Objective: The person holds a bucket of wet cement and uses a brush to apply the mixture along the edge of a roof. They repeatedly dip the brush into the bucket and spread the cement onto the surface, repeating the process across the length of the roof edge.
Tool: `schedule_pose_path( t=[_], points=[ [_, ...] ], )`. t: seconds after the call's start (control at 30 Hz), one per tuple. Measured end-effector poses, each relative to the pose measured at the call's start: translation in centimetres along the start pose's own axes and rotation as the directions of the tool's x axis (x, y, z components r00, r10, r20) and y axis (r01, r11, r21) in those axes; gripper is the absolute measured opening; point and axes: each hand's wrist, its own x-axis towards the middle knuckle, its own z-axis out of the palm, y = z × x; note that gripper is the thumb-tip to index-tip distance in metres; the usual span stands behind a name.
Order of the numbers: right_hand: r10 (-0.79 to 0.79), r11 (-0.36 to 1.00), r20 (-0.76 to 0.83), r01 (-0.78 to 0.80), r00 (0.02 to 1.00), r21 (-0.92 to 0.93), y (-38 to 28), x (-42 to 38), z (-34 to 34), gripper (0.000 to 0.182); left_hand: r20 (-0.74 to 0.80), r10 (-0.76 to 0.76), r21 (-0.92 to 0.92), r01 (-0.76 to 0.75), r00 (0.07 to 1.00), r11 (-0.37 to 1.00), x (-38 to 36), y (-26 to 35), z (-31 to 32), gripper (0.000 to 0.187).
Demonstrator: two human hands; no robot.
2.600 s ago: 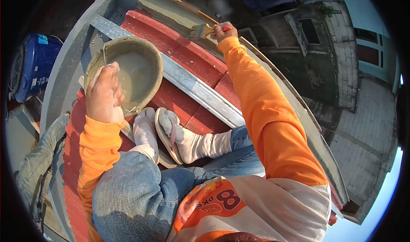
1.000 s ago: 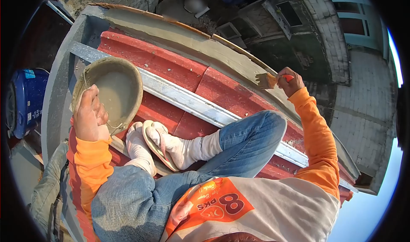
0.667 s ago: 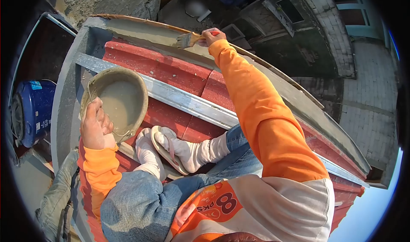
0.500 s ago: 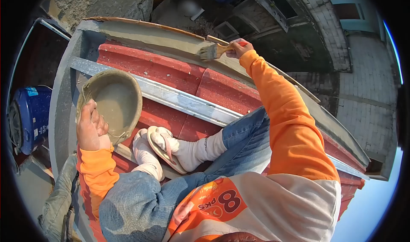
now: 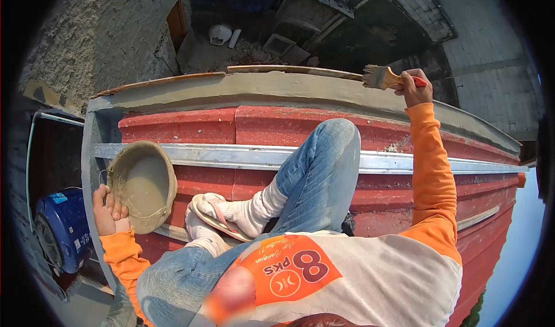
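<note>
My right hand grips the red-tipped handle of a wide paintbrush, its bristles pointing left over the far edge of the grey cement ledge. At the left, my left hand has its fingers curled at the rim of a bucket holding greyish liquid. The bucket is tilted beside my feet, over the metal strip and the red roof sheets.
A blue tank stands at the left below a rough wall. Beyond the ledge lies a drop to a lower yard with a white object. A wooden strip lies on the roof at right.
The view has turned. My right hand has moved right along the ledge with the brush, and my raised knee shows more. My left hand stays at the bucket.
</note>
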Motion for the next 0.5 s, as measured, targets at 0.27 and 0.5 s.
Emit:
schedule_pose_path(
  t=[0.27, 0.5],
  points=[
    [-0.782, 0.405, 0.121, 0.353, 0.611, 0.843, -19.5, -13.2, 21.6, 0.010, 0.006, 0.006, 0.246, -0.007, 1.000, 0.969, -8.3, 6.4, 7.4, 0.021],
    [-0.644, 0.753, 0.726, 0.368, 0.241, 0.546, -22.9, -18.7, 25.7, 0.021, -0.082, 0.098, 0.242, -0.075, 0.992, 0.967, -11.9, 8.2, 9.0, 0.019]
  ],
)
